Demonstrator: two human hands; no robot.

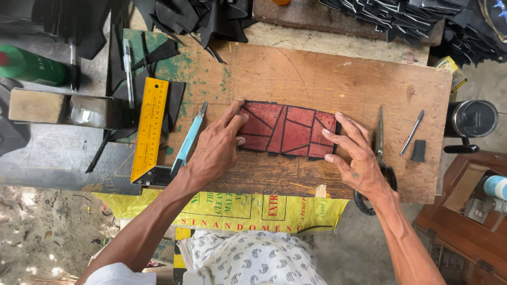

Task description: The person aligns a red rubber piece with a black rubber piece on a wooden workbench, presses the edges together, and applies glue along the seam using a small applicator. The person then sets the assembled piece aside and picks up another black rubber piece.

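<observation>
White sleeve point(113, 274), patterned white garment point(253, 258)

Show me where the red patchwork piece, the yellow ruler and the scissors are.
red patchwork piece point(288, 129), head view, on its middle panels.
yellow ruler point(150, 126), head view, on the middle of its length.
scissors point(379, 134), head view, on the blades above the right hand.

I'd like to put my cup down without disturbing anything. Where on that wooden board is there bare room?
The board is bare above the red panel, up to the black scraps. A thin strip lies free below the panel. The left is crowded by the ruler and knife, the right by the scissors. Left hand and right hand press the panel's ends.
</observation>
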